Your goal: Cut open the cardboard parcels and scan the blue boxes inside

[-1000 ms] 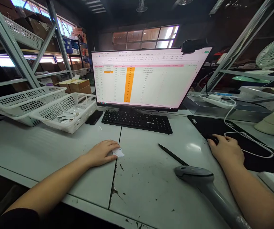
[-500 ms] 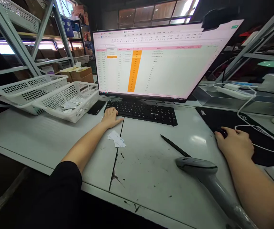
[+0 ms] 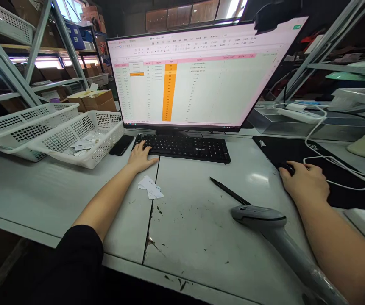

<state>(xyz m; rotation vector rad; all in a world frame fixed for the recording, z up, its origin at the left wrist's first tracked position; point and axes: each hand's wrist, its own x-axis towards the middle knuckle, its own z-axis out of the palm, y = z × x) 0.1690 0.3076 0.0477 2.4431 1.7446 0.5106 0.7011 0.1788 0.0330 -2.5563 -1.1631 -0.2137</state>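
Head view: seeing the left hand spread at the left end of the black keyboard, fingertips at the keys and thumb splayed out toward the pale grey tabletop. Can't tell about any actual key press. Also seeing the right hand curled around the black computer mouse, over on the black mouse pad; can't make out a click either way. For the keyboard, look just below the monitor.

To do this two-handed bit well, would glance up at the orange-highlighted cell before pressing anything. Can't read the text, way too tiny. Leave the left wrist loose and avoid leaning on the keyboard's edge. Nudge the mouse gently, too, with the white cable lying right beside the right hand. Oh, and watch the left forearm around the paper slips, lying loose near it, so probably easy to scatter. No worries about the grey handheld scanner, well apart from the keyboard.
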